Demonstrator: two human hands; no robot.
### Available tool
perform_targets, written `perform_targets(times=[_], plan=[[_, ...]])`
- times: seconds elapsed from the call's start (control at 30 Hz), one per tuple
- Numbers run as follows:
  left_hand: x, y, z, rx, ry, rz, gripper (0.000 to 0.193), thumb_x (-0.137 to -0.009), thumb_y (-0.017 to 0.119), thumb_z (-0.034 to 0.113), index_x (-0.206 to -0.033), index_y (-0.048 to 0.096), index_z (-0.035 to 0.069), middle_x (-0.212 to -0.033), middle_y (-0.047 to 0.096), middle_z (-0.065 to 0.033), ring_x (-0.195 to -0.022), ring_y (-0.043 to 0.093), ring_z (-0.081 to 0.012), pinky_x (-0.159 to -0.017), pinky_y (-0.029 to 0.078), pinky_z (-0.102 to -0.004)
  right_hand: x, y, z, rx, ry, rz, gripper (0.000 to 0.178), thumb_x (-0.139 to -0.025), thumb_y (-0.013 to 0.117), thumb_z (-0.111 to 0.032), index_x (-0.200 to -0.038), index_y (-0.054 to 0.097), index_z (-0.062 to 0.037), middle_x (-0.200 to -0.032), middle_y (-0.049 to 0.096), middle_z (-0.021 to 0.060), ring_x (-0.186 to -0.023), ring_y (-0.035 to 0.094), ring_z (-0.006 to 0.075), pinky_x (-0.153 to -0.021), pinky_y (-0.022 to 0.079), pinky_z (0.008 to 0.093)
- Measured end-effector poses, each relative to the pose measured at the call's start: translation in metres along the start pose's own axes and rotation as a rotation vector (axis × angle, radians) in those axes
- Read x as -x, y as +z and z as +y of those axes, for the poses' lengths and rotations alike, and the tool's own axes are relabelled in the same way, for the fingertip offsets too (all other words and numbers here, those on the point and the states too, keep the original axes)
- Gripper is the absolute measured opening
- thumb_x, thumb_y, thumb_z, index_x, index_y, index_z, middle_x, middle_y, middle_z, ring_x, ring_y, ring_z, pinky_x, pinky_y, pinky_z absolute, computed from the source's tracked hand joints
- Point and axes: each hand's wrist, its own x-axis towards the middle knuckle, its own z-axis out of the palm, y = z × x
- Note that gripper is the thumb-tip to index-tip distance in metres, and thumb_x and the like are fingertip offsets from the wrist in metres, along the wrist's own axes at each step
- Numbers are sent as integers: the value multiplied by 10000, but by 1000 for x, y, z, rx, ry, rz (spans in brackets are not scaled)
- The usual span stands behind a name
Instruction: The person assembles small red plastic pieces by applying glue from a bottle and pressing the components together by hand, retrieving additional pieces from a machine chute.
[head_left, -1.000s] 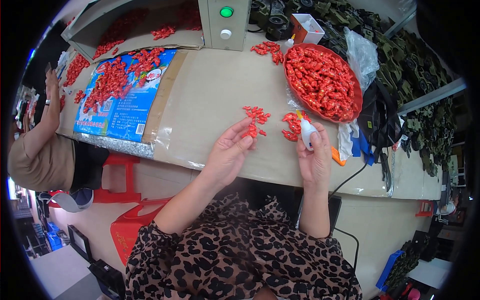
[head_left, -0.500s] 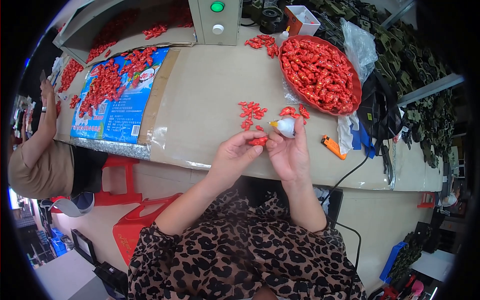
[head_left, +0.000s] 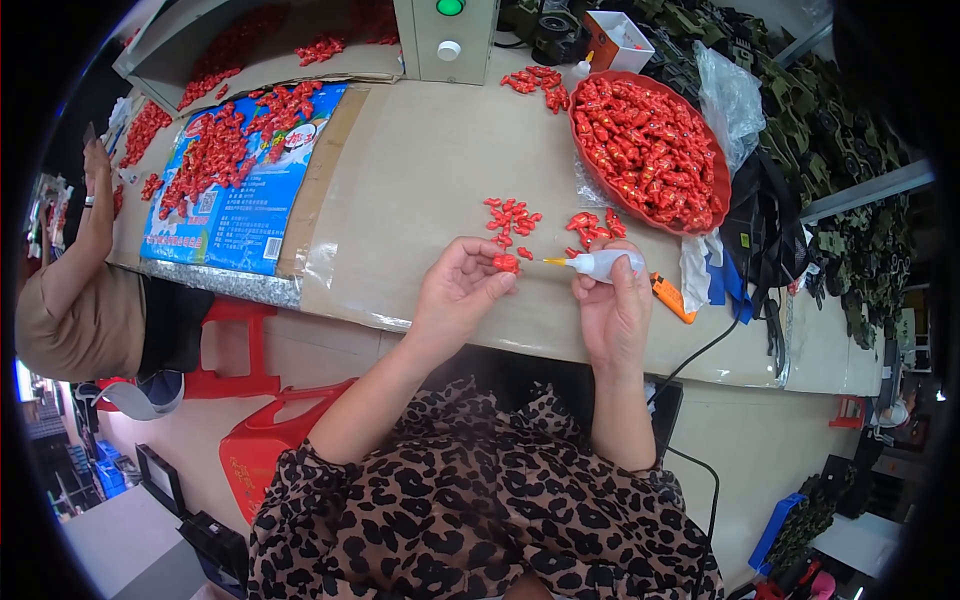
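A small glossy red piece is pinched between the thumb and fingers of my left hand. My right hand grips a white squeeze bottle with a thin yellowish nozzle. The bottle lies nearly level, its nozzle pointing left at the red piece, with a small gap between them. Just beyond my hands, loose red parts lie in two small groups, one group ahead of my left hand and another group ahead of the bottle.
A red scalloped bowl heaped with red pieces stands at the far right of the table. An orange cutter lies near my right hand. Red pieces cover blue printed cardboard at left, beside a grey machine. Another person sits far left.
My right hand has moved right and turned the bottle level, its nozzle now aimed at the red piece. My left hand has risen slightly, still pinching the piece. The view has shifted a little.
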Motion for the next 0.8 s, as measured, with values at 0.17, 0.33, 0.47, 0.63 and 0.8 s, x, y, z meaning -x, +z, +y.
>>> perform_targets(times=[0.17, 0.33, 0.47, 0.63, 0.8], plan=[[2, 2, -3, 9, -27, -7, 208, -786, 522, -39, -962, 416, -6, -903, 513, -77, -882, 531, -144, -775, 464, -270, 5, 1, 5, 180, -141, -2, 234, -813, 546, -194, -948, 435, -40, -899, 479, 104, -674, 465, 143, -553, 384, 253], [4, 3, -3, -12, 18, 17, 213, -777, 526, -57, -957, 420, -11, -903, 513, -76, -853, 533, -126, -769, 460, -244, 8, 2, 11, 371, -311, -92, 239, -801, 558, -176, -934, 420, -34, -891, 479, 118, -671, 468, 141, -550, 393, 253], [5, 4, -2, -21, 8, 21, 211, -778, 528, -55, -956, 423, -13, -899, 512, -70, -847, 531, -117, -766, 456, -233, 12, -2, 16, 453, -359, -56, 252, -792, 571, -171, -929, 411, -33, -887, 479, 121, -669, 470, 136, -558, 399, 246], [5, 3, -2, -32, 14, 10, 214, -776, 529, -57, -958, 424, -16, -902, 512, -68, -843, 532, -109, -766, 455, -227, 14, -2, 16, 462, -357, -92, 237, -776, 584, -104, -921, 417, -20, -910, 465, 102, -721, 472, 117, -617, 415, 222], [5, 3, -2, -27, 29, 8, 213, -773, 528, -68, -955, 431, -14, -909, 513, -66, -854, 527, -107, -773, 453, -226, 13, -3, 18, 565, -419, -98, 244, -794, 558, -139, -942, 403, -21, -917, 464, 118, -683, 465, 124, -585, 404, 228]])
